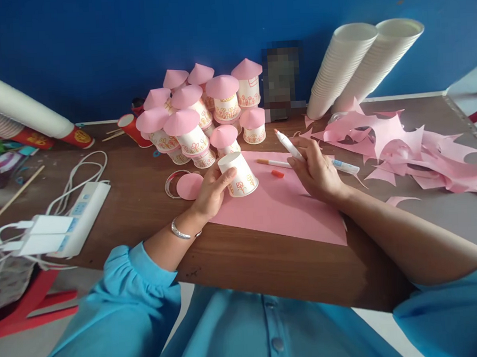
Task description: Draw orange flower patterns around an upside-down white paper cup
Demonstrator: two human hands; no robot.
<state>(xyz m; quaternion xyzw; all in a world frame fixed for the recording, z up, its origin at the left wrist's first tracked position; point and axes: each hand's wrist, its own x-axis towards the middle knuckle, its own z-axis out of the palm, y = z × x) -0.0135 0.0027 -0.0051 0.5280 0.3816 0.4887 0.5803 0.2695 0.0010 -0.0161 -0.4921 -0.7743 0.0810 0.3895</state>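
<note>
My left hand grips a white paper cup, turned upside down and tilted, with orange and yellow flowers drawn near its rim. In my right hand is a white marker, its orange tip bare and pointing up to the left, apart from the cup. Below both hands lies a sheet of pink paper. A second marker with an orange tip and a red-orange cap rest on that sheet. Left of the cup sits a pink paper disc beside a roll of tape.
Several decorated cups with pink cone roofs stand along the back. Stacked paper cups lean on the wall at right, near pink paper scraps. A power strip with white cables and a wooden stick lie left.
</note>
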